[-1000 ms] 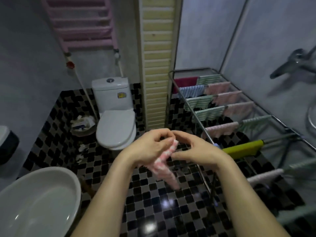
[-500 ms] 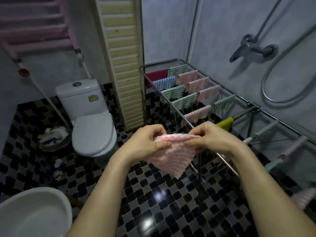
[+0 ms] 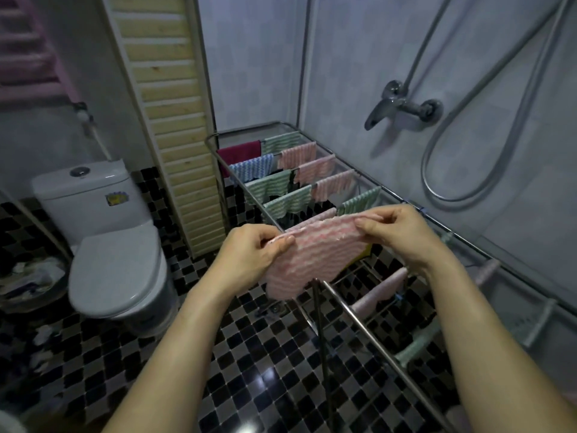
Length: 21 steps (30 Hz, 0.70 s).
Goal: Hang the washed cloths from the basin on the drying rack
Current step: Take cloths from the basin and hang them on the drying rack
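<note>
A pink-and-white striped cloth (image 3: 312, 254) is stretched flat between both hands at mid-frame. My left hand (image 3: 253, 254) pinches its left top corner, and my right hand (image 3: 402, 232) pinches its right top corner. The cloth hangs in the air just over the near-left rail of the metal drying rack (image 3: 359, 320). Several cloths hang on the rack's far rods: a dark red one (image 3: 239, 153), a blue one (image 3: 253, 170), green ones (image 3: 271, 189) and pink ones (image 3: 312, 167). Only a sliver of the white basin shows at the bottom left corner.
A white toilet (image 3: 109, 245) stands at the left, with a waste bin (image 3: 31, 282) beside it. A slatted wooden column (image 3: 168, 120) rises behind. A shower tap (image 3: 399, 107) and hose (image 3: 468, 120) hang on the right wall. The floor is black-and-white tile.
The view has swung right, away from the basin and toward the rack. My hands unfolded the bunched pink cloth, spread it wide and carried it up over the rack's rail.
</note>
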{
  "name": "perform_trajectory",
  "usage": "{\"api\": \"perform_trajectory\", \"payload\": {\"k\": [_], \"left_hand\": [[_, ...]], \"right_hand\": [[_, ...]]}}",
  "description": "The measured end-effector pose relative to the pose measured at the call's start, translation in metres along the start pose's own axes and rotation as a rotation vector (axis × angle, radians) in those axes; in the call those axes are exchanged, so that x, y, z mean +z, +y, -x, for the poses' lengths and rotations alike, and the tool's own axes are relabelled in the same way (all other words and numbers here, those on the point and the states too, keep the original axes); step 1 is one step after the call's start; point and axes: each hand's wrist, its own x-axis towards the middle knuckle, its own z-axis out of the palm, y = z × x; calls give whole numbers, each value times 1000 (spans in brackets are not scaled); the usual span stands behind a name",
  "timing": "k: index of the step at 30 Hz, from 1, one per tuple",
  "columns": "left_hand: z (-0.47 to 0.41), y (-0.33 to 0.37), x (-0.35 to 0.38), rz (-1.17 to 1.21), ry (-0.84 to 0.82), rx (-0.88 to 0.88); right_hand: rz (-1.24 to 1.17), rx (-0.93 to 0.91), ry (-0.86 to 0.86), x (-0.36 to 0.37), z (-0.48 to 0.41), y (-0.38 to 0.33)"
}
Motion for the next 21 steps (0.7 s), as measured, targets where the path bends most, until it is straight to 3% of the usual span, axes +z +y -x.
{"api": "perform_trajectory", "payload": {"k": [5, 11, 15, 19, 21], "left_hand": [[-52, 23, 50, 59, 2, 42], [-115, 45, 124, 176, 49, 23], [-146, 49, 174, 120, -57, -20], [-175, 38, 226, 34, -178, -137], [-188, 30, 248, 5, -212, -178]], "right_hand": [[176, -61, 39, -68, -46, 22], [199, -66, 176, -147, -92, 59], [206, -8, 250, -181, -116, 107], [235, 148, 133, -209, -136, 151], [363, 234, 31, -222, -148, 170]]}}
